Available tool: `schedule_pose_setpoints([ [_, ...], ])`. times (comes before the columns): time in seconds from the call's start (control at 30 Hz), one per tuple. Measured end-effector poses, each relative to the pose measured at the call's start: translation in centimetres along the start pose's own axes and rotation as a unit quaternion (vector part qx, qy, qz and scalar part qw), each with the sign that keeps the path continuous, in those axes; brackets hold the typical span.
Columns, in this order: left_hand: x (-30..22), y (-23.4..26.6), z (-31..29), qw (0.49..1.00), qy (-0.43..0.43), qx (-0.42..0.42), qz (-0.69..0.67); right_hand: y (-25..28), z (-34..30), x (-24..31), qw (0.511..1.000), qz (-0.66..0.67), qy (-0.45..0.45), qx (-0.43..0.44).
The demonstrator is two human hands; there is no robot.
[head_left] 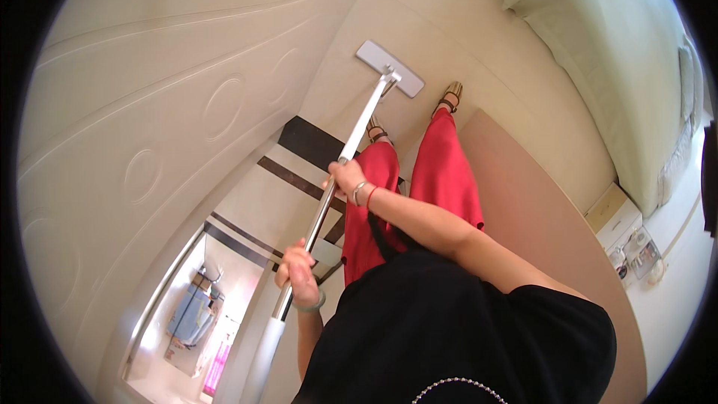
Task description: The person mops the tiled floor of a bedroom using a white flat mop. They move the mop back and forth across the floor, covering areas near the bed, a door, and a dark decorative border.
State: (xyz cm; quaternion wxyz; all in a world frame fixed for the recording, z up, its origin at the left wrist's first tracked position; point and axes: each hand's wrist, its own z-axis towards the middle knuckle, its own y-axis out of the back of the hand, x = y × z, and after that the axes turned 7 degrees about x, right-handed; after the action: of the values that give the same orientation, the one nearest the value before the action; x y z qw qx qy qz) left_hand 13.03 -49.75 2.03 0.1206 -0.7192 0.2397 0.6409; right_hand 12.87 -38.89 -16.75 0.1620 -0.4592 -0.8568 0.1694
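Observation:
A flat mop with a white and silver pole (364,121) runs slantwise from the lower left up to its pale rectangular head (410,84), which rests on the light floor ahead of my feet. My right hand (346,178) wraps round the pole about midway along. Lower down, nearer my body, my left hand (299,273) grips the metal part of the same pole, just above its white upper end. The underside of the mop head is hidden. My shoes (452,95) stand close behind the head, below red trousers (445,164).
A white panelled door (217,105) fills the left side. Dark bands (307,142) cross the floor by the doorway. To the right are a bed with a pale green cover (598,52), a small bedside cabinet (617,217) and a curved beige panel (538,209).

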Motion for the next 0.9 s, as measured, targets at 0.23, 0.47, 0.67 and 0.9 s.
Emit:
schedule_pose_setpoints([
  [0.23,3.5,-9.2,8.9,0.994,-0.046,0.014,-0.097,7.8,5.0,11.7,0.992,-0.084,0.071,-0.061],
  [0.47,9.7,-15.7,11.4,0.988,-0.087,0.089,-0.095,16.1,8.0,19.5,0.99,-0.052,0.081,-0.106],
  [0.67,7.9,-6.4,5.1,0.99,0.12,0.019,-0.078,9.6,8.5,8.7,0.983,-0.06,0.075,-0.155],
  [0.9,3.2,2.2,-5.7,0.996,0.067,-0.066,0.009,0.9,2.8,-4.9,0.985,-0.148,-0.041,-0.079],
])
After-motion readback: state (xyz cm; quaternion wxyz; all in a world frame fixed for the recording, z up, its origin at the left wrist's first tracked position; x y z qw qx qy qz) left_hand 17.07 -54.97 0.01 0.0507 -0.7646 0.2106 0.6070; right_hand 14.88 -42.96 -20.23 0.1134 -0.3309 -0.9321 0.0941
